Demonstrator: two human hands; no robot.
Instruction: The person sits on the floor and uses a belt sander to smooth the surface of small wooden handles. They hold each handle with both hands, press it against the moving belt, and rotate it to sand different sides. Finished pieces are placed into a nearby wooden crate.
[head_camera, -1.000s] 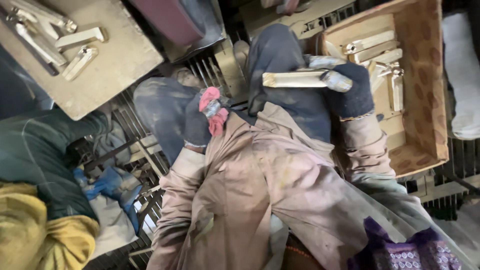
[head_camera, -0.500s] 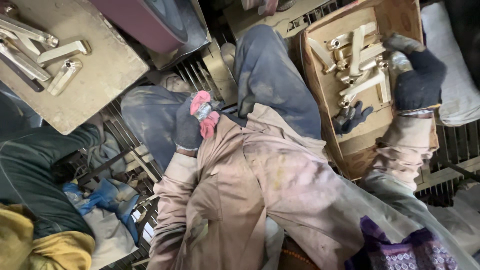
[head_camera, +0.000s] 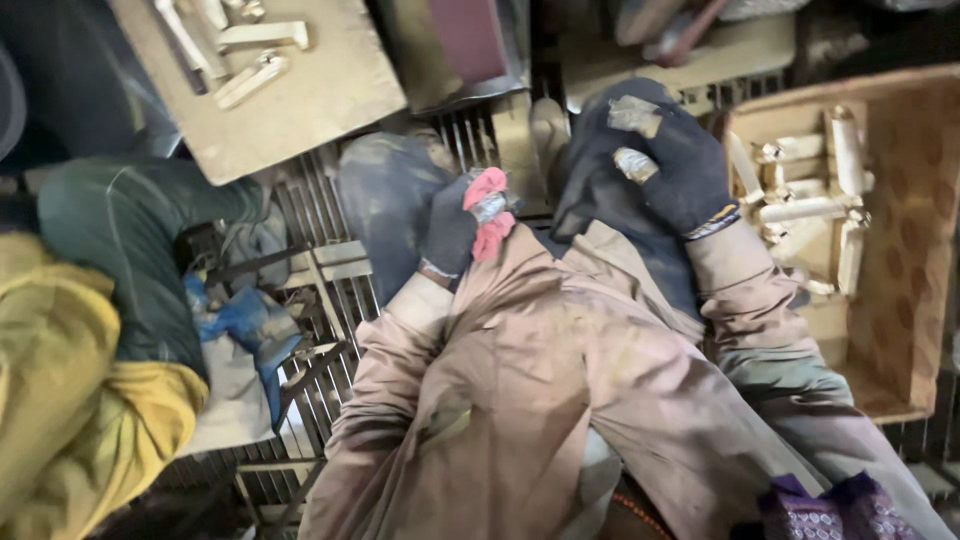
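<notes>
1. Sitting low over a slatted metal floor grate (head_camera: 300, 330), the person looks down on their own dusty brown jacket (head_camera: 540, 400), with both gloved hands raised over the knees.
2. Beside the right hand, just outboard of it, stands an open cardboard box (head_camera: 905, 250) with pale metal handle pieces (head_camera: 810, 205) lying loosely crossed inside; it sits close enough that the hand seems able to reach in without the body shifting.
3. Up and away from the left hand, well apart from it, a flat board surface (head_camera: 300, 90) carries a few more metal pieces (head_camera: 255, 60) laid singly, apparently kept separate from the ones in the box.
4. To the outside of the left arm, a neighbouring person's green and yellow clothing (head_camera: 90, 330) fills the edge of the view; none of their hands show.
5. The right hand (head_camera: 665, 165), in a dark glove, is curled closed around a short pale metal piece (head_camera: 633, 160), of which only the end shows between the fingers, held between the box and the body's midline.
6. The left hand (head_camera: 460, 225), also dark-gloved, is closed on a pink rag (head_camera: 490, 215) wrapped about a small shiny metal piece (head_camera: 490, 207); the cloth appears to pad the grip or serve for wiping, though which is hard to tell.
</notes>
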